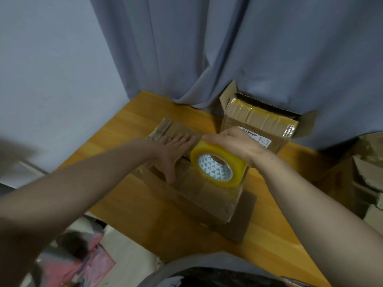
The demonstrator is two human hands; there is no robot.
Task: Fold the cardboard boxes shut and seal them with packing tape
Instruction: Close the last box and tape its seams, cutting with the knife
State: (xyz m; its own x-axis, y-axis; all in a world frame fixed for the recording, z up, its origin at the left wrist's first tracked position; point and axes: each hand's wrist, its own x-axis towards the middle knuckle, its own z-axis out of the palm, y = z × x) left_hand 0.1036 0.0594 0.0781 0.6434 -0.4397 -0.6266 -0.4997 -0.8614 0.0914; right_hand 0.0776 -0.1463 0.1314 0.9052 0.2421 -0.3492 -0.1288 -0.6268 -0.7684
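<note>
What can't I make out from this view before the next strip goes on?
Head view:
1. Flap seam of the near box: covered by the left hand and tape roll.
2. Tape's free end: hidden behind the right hand.
3. Label on the far box: too small to read.
4. Pile at right: blurred, cut by the edge.

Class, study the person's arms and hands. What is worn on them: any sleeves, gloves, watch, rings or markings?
The left hand and right hand are gloveless, and the left forearm and right forearm are uncovered to the frame's edges, so no sleeve is in view. Neither wrist carries a watch or bracelet; no ring or marking can be made out, though the picture is blurred.
</note>
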